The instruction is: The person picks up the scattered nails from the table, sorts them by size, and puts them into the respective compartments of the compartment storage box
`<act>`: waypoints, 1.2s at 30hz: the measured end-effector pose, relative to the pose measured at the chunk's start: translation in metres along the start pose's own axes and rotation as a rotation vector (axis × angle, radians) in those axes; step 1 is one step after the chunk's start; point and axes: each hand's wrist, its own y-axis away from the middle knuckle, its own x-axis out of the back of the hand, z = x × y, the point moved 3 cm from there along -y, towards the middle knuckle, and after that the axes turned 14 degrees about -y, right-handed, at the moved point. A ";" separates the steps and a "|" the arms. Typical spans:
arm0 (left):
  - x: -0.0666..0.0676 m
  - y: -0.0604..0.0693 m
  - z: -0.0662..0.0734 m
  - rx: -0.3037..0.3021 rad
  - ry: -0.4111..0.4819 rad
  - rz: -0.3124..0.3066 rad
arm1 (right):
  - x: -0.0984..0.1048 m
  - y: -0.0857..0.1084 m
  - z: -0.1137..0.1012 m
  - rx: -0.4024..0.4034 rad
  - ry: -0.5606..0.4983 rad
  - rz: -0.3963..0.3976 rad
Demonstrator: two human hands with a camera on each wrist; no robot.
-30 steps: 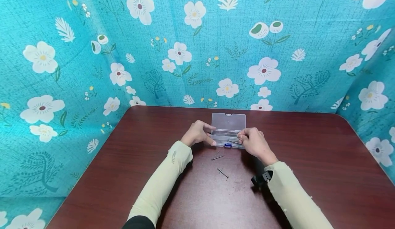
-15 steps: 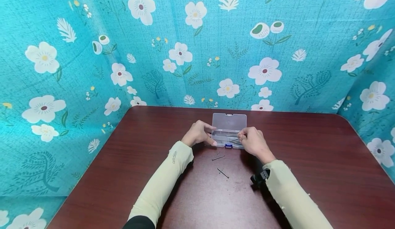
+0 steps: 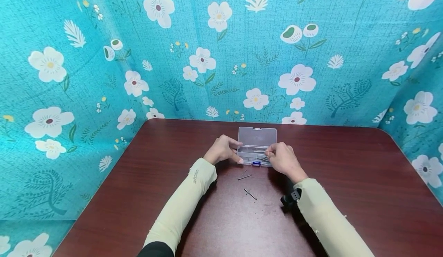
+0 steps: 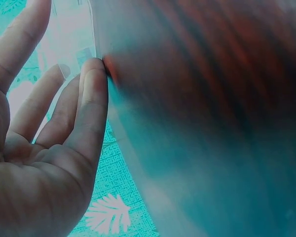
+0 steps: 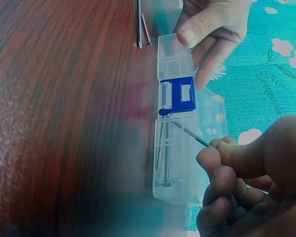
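Note:
A clear plastic box (image 5: 175, 64) with a blue latch (image 5: 180, 95) stands on the table, its clear lid (image 3: 257, 136) raised at the back. My left hand (image 3: 223, 149) grips its left end, thumb at the front corner and fingers on the side. At the right end, thumb and fingertips of my right hand (image 3: 284, 159) pinch a slim metal nail (image 5: 191, 134), which slants down into the front compartment. Other nails (image 5: 167, 158) lie inside that compartment. In the left wrist view, the fingers of the left hand (image 4: 49, 138) touch the box's clear wall.
In front of the box, a few loose nails lie on the dark wooden table (image 3: 166, 180), one nail (image 3: 250, 194) nearer than the others. A black wrist camera (image 3: 290, 198) hangs under the right sleeve. Flowered blue cloth (image 3: 221, 57) stands behind and beside the table.
My right hand, with the nail pinched in it, has shifted slightly left over the box. The left hand keeps its grip, and the loose nails on the table lie as before.

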 end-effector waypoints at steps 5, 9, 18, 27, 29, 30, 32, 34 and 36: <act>0.000 0.000 0.000 -0.003 -0.010 0.000 | 0.003 0.001 0.000 -0.016 0.002 -0.001; 0.001 0.000 0.000 -0.002 -0.018 -0.003 | 0.003 0.002 0.000 -0.016 -0.001 0.005; 0.001 0.000 0.000 -0.005 -0.017 -0.001 | 0.002 0.010 -0.005 -0.011 -0.072 -0.006; 0.000 -0.001 0.000 -0.008 -0.006 0.003 | -0.007 0.019 -0.011 0.001 -0.126 -0.039; 0.001 -0.001 0.000 -0.013 -0.012 0.004 | -0.009 0.021 -0.012 0.008 -0.130 -0.050; 0.001 -0.001 0.000 -0.014 -0.013 0.006 | -0.011 0.021 -0.013 0.011 -0.131 -0.054; 0.001 -0.001 0.000 -0.016 -0.011 0.006 | -0.014 0.023 -0.014 0.020 -0.129 -0.068; 0.001 0.000 0.000 -0.015 -0.006 0.003 | -0.017 0.025 -0.015 0.031 -0.128 -0.076; 0.001 0.000 -0.001 -0.011 0.000 0.000 | -0.021 0.026 -0.015 0.032 -0.131 -0.088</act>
